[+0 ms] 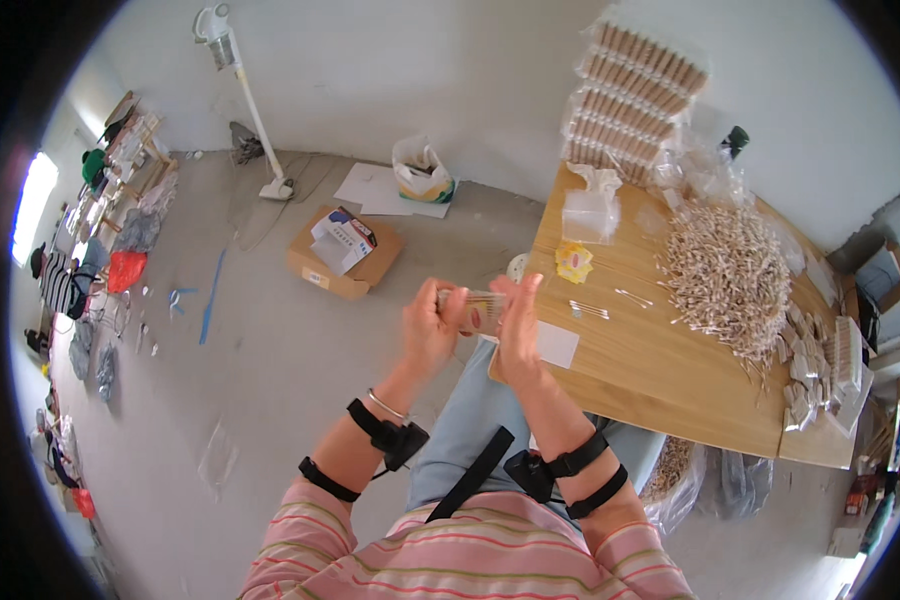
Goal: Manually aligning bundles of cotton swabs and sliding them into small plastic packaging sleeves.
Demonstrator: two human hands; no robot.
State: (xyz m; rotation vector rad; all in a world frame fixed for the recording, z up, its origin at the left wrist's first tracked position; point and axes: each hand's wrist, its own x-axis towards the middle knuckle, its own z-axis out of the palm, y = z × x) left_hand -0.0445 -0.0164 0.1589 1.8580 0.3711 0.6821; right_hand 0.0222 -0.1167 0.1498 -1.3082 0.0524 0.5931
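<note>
Above my lap, off the table's left edge, my left hand [432,325] is closed around one end of a small clear pack of cotton swabs [482,313] with a printed label. My right hand [518,330] is held upright with its fingers stretched out, its palm against the pack's other end. On the table beside my right hand lie a few loose cotton swabs [589,310], a white card [557,344] and a small pile of yellow labels [573,262]. A large heap of cotton swabs [727,272] covers the table farther right.
Stacked bundles of swabs [630,95] rise at the wooden table's [660,375] far end. Small packs [808,370] crowd its right corner. On the floor are a cardboard box [345,255], a plastic bag [422,172] and a stick vacuum [253,110]. A person [58,280] is far left.
</note>
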